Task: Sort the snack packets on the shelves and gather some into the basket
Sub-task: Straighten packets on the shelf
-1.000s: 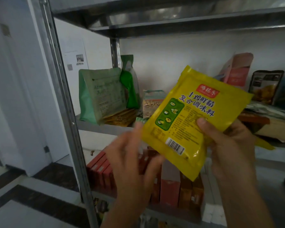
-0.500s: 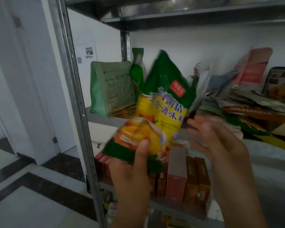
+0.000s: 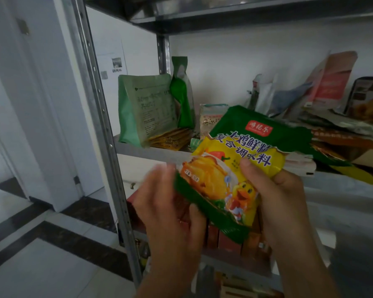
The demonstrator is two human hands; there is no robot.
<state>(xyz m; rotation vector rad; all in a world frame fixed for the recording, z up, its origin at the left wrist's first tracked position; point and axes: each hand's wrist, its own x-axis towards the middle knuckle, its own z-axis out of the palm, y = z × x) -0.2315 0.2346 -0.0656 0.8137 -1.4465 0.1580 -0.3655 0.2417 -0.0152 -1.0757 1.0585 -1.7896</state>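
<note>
Since half a second ago the seasoning packet (image 3: pixel 230 168) has passed into the right hand (image 3: pixel 282 203) and tipped flatter, printed front up. In the head view, the right grip pinches the packet, thumb on the yellow face and fingers underneath. The blurred left hand (image 3: pixel 172 211) touches the lower-left edge just beside that grip; I cannot tell whether it pinches. The shelf (image 3: pixel 151 150) lies beyond the grip, with red boxes (image 3: pixel 226 239) below it. The packet looks light, soft and slick, so it is probably best pinched flat across the body or at a sealed edge.
</note>
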